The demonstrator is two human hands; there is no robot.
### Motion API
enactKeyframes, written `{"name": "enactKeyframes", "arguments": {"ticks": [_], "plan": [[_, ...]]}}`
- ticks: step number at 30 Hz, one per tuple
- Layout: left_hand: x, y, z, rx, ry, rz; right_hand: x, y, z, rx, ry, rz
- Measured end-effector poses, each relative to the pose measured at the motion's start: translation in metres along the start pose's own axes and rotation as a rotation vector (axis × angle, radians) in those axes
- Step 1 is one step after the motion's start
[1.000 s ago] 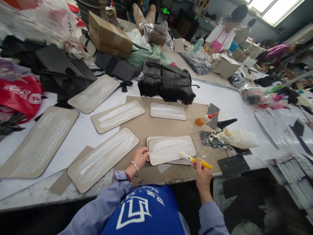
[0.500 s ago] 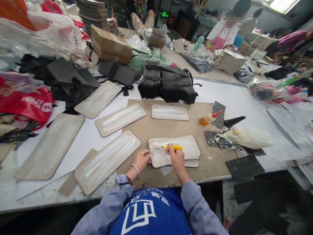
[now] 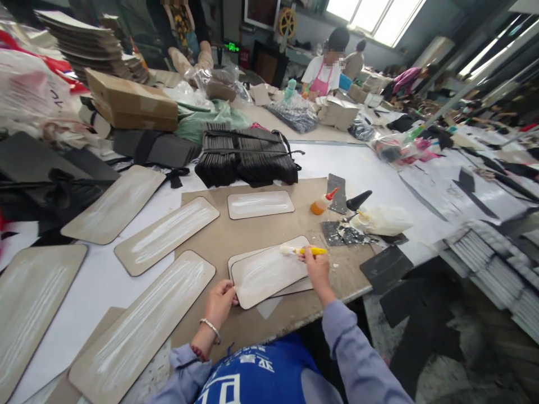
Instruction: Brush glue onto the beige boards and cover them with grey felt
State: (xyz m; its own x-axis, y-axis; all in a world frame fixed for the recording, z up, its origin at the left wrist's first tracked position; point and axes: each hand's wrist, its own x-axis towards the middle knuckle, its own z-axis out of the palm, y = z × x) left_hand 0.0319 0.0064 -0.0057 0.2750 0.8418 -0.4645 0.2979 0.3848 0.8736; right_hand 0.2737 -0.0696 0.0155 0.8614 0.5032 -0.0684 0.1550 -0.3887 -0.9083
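My right hand grips a yellow-handled brush, its whitish bristles on the upper right part of a beige rounded panel. That panel lies tilted on others in a small stack, with white smears on its face. My left hand pinches the panel's left edge between thumb and fingers. Behind the stack lies a smaller smeared panel. More smeared panels spread out to the left. An orange glue bottle and a white bottle are to the right.
A strapped bundle of black pieces stands behind the brown board. A cardboard box and plastic bags are at the back left. Dark sheets overhang the table's right edge. A person's hands work across the table; others are farther off.
The brush has swept from the panel's left end to its upper right. The top panel is turned more steeply. The view has swung right, shifting the table's contents left.
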Motion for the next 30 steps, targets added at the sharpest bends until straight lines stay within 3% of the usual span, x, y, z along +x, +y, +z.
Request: {"name": "enactKeyframes", "arguments": {"ticks": [4, 6, 8, 11, 14, 17, 22, 26, 28, 30], "plan": [[-0.003, 0.003, 0.002, -0.007, 0.017, -0.001, 0.04, 0.015, -0.054, -0.099, 0.146, -0.021], [-0.006, 0.006, 0.004, -0.012, 0.028, 0.004, 0.047, 0.016, -0.062, -0.128, 0.166, -0.037], [-0.007, 0.008, 0.005, 0.005, 0.038, 0.016, 0.045, 0.013, -0.058, -0.166, 0.134, -0.152], [-0.008, 0.007, 0.006, 0.036, 0.048, 0.029, 0.03, 0.006, -0.038, -0.222, 0.025, -0.42], [-0.006, 0.004, 0.007, 0.039, 0.064, 0.032, 0.007, -0.004, -0.024, -0.258, -0.201, -0.623], [-0.005, 0.001, 0.006, 0.053, 0.074, 0.039, -0.012, -0.005, -0.033, -0.278, -0.387, -0.776], [-0.006, -0.004, 0.006, 0.08, 0.098, 0.055, -0.024, 0.027, -0.069, -0.393, -0.165, -0.78], [-0.004, -0.003, 0.012, 0.102, 0.111, 0.055, -0.044, 0.039, -0.068, -0.326, -0.277, -0.844], [-0.01, 0.003, 0.015, 0.16, 0.157, 0.083, -0.053, 0.033, -0.069, -0.223, -0.313, -0.778], [-0.025, 0.016, 0.02, 0.272, 0.22, 0.164, -0.055, 0.028, -0.079, -0.173, -0.232, -0.624]]}}
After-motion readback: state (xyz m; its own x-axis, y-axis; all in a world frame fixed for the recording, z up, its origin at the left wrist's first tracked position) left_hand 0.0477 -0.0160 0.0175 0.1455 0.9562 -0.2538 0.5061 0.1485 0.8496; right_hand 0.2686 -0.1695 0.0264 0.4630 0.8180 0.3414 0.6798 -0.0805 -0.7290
